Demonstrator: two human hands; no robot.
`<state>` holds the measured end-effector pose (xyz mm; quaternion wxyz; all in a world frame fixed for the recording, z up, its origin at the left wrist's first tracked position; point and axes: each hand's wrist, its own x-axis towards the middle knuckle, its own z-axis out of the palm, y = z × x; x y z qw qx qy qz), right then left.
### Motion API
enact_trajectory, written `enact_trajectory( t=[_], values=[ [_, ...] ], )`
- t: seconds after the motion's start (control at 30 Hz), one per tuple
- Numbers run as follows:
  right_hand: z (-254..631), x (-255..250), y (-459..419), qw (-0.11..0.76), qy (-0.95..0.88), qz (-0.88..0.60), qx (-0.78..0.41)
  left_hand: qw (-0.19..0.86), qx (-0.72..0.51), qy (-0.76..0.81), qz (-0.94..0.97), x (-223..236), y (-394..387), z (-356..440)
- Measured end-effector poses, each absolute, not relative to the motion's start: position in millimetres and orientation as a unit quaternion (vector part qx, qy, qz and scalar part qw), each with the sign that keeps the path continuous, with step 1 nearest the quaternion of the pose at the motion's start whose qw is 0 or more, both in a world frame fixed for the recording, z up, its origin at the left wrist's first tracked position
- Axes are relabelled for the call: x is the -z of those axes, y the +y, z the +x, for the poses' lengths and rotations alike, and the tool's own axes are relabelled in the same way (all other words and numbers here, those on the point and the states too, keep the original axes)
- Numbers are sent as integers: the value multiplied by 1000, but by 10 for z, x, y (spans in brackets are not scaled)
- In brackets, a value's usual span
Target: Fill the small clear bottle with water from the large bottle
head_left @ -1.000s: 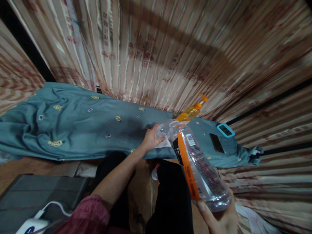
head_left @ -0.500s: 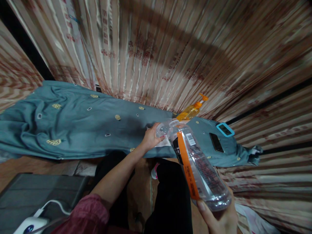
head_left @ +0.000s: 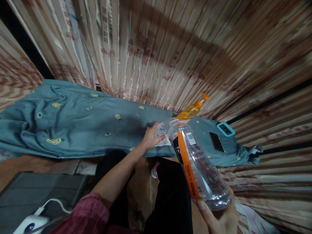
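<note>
A large clear plastic bottle (head_left: 195,159) with an orange and black label is tilted, its neck toward the upper left. My right hand (head_left: 219,211) is closed around its base from below. At the mouth of the bottle, my left hand (head_left: 152,136) grips a small clear plastic cup (head_left: 162,128). The bottle's mouth is over or against the cup's rim; I cannot tell whether liquid is flowing. Just behind them a pump bottle (head_left: 190,111) with amber liquid and an orange pump stands on the cloth. Something white (head_left: 163,142), like paper, lies below the cup.
A teal cloth with pineapple prints (head_left: 80,130) covers the long table. A dark phone (head_left: 216,141) and a blue-framed digital clock (head_left: 226,129) lie at the right. Striped curtains (head_left: 151,48) hang behind. A white device with a cable (head_left: 31,225) rests on a grey box (head_left: 48,188) at lower left.
Almost nothing differs. Both hands, the bottle and the cup hold nearly the same position, and the view has shifted very slightly.
</note>
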<state>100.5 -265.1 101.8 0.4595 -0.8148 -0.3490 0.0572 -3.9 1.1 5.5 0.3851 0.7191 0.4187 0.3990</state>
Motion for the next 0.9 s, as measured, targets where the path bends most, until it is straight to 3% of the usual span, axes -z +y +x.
enact_trajectory(
  t=[0.9],
  values=[
    [991, -1042, -2658, 461, -349, -814, -57, 374, -407, 418, 721, -49, 13, -33]
  ],
)
